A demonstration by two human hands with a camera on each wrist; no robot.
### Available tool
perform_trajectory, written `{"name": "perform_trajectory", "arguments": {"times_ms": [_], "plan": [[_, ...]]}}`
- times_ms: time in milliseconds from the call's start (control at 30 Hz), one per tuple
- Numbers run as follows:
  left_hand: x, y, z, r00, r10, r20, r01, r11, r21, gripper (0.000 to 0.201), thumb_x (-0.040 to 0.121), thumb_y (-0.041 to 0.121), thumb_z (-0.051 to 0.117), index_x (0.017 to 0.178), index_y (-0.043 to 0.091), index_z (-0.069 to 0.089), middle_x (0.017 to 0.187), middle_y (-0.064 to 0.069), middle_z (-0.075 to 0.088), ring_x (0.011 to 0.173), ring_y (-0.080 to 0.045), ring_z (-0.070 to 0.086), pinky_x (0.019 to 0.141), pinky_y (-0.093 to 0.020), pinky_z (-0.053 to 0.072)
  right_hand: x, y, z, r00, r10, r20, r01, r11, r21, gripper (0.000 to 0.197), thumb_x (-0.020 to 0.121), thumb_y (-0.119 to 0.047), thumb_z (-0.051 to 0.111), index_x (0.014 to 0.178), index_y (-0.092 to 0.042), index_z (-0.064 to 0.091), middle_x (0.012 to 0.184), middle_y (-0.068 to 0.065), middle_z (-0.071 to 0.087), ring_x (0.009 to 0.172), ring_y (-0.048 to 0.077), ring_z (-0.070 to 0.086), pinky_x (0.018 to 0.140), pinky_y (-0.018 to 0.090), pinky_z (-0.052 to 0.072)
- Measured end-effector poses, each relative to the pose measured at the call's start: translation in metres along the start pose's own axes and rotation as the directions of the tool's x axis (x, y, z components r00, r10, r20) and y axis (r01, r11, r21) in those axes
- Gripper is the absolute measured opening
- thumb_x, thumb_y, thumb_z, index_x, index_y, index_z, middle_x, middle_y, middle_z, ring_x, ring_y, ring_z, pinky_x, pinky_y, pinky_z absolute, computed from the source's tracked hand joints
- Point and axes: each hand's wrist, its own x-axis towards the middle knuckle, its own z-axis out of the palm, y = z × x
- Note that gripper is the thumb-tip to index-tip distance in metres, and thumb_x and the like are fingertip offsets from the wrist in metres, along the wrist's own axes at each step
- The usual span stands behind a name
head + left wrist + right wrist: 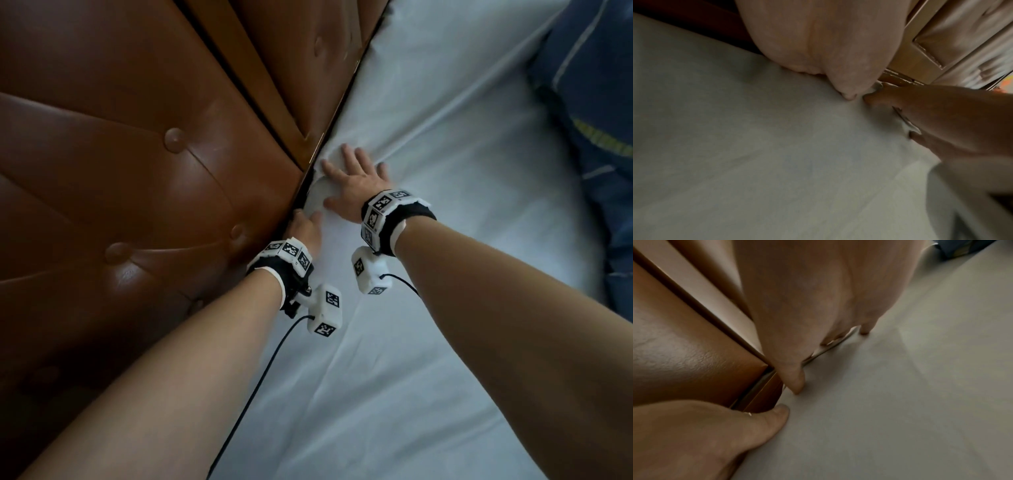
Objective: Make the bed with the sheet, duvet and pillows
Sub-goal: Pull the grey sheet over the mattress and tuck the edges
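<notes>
The sheet [428,212] covers the bed. The right hand [352,181] presses flat on it with fingers spread; the left hand [305,224] pushes its edge down beside the brown headboard [137,164], fingers hidden. No writing is legible.

The fingertips of the left hand [306,224] vanish into the narrow gap between the sheet [428,144] and the brown headboard [130,164], so their curl cannot be told. Beside the headboard, the sheet's tucked edge is hidden under the right hand [351,180]. Well away from the headboard, the blue striped bedding [596,89] is cut off by the picture's edge; whether it is duvet or pillow cannot be told. Both wrist views are blurred.
</notes>
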Motion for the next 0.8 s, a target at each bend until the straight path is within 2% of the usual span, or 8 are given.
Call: {"name": "perform_trajectory", "arguments": {"times_ms": [67, 167, 233, 333, 433, 567, 700, 800], "plan": [[-0.009, 0.001, -0.003, 0.998, 0.040, -0.041, -0.036, 0.995, 0.091, 0.045, 0.103, 0.026, 0.036, 0.138, -0.003, 0.036, 0.140, -0.023, 0.046, 0.127, -0.036, 0.046, 0.100, -0.038, 0.036, 0.002, -0.013, -0.010, 1.000, -0.001, 0.011, 0.002, 0.995, -0.101, 0.061, 0.093, -0.054, 0.039, 0.150, -0.050, 0.018, 0.165, -0.001, -0.010, 0.151, 0.025, -0.013, 0.115, 0.065, -0.004], [-0.029, -0.003, -0.008, 0.978, 0.169, -0.124, -0.151, 0.978, 0.144, 0.054, 0.098, 0.016, 0.046, 0.148, 0.005, 0.027, 0.150, -0.015, 0.038, 0.137, -0.029, 0.038, 0.110, -0.033, 0.031, -0.004, -0.039, -0.013, 0.999, -0.044, 0.006, 0.044, 0.957, -0.287, 0.055, 0.096, -0.053, 0.032, 0.149, -0.041, 0.032, 0.166, 0.001, 0.004, 0.152, 0.027, -0.007, 0.113, 0.068, -0.007], [-0.044, -0.009, -0.011, 0.951, 0.254, -0.176, -0.233, 0.964, 0.129, 0.056, 0.095, 0.010, 0.048, 0.148, 0.010, 0.030, 0.150, -0.012, 0.038, 0.137, -0.027, 0.038, 0.110, -0.032, 0.030, -0.018, -0.050, -0.010, 0.987, -0.119, -0.105, 0.088, 0.961, -0.264, 0.050, 0.095, -0.047, 0.037, 0.142, -0.033, 0.048, 0.159, 0.005, 0.027, 0.150, 0.029, 0.008, 0.118, 0.062, -0.003], [-0.061, -0.018, -0.016, 0.933, 0.282, -0.225, -0.254, 0.956, 0.147, 0.048, 0.092, 0.009, 0.046, 0.140, 0.008, 0.044, 0.143, -0.013, 0.045, 0.131, -0.028, 0.043, 0.105, -0.032, 0.035, -0.037, -0.048, -0.002, 0.916, -0.206, -0.345, 0.129, 0.964, -0.234, 0.039, 0.092, -0.028, 0.041, 0.123, -0.028, 0.065, 0.136, 0.001, 0.057, 0.137, 0.027, 0.035, 0.120, 0.050, 0.013], [-0.064, -0.029, -0.010, 0.965, 0.248, -0.086, -0.223, 0.947, 0.232, 0.055, 0.092, 0.019, 0.052, 0.144, 0.006, 0.037, 0.149, -0.012, 0.037, 0.134, -0.028, 0.039, 0.106, -0.035, 0.036, -0.042, -0.039, 0.006, 0.962, -0.223, -0.160, 0.172, 0.944, -0.283, 0.047, 0.096, -0.026, 0.036, 0.140, -0.036, 0.050, 0.154, -0.006, 0.040, 0.148, 0.025, 0.020, 0.122, 0.050, 0.003], [-0.042, -0.042, -0.004, 0.990, 0.142, 0.017, -0.141, 0.950, 0.278, 0.083, 0.086, 0.028, 0.065, 0.152, 0.010, 0.017, 0.156, -0.009, 0.023, 0.140, -0.027, 0.032, 0.110, -0.036, 0.033, -0.019, -0.041, 0.005, 0.992, -0.129, 0.009, 0.123, 0.925, -0.358, 0.061, 0.097, -0.024, 0.033, 0.156, -0.028, 0.018, 0.165, -0.005, 0.012, 0.153, 0.023, -0.004, 0.120, 0.055, -0.010], [-0.023, -0.060, 0.000, 0.992, 0.124, 0.029, -0.127, 0.982, 0.139, 0.084, 0.080, 0.032, 0.073, 0.146, 0.005, 0.028, 0.145, -0.015, 0.042, 0.131, -0.030, 0.044, 0.106, -0.038, 0.038, 0.000, -0.051, 0.020, 0.997, -0.082, -0.002, 0.076, 0.933, -0.351, 0.056, 0.099, -0.027, 0.034, 0.154, -0.026, 0.027, 0.164, -0.002, 0.017, 0.152, 0.025, -0.004, 0.120, 0.055, -0.008], [-0.030, -0.063, -0.001, 0.992, 0.127, -0.024, -0.122, 0.981, 0.153, 0.077, 0.082, 0.032, 0.072, 0.142, 0.003, 0.034, 0.139, -0.017, 0.048, 0.126, -0.032, 0.048, 0.099, -0.037, 0.040, -0.013, -0.053, 0.021, 0.983, -0.146, -0.113, 0.101, 0.937, -0.335, 0.055, 0.096, -0.023, 0.038, 0.150, -0.023, 0.035, 0.161, 0.002, 0.026, 0.152, 0.026, 0.001, 0.120, 0.056, -0.007]]}}
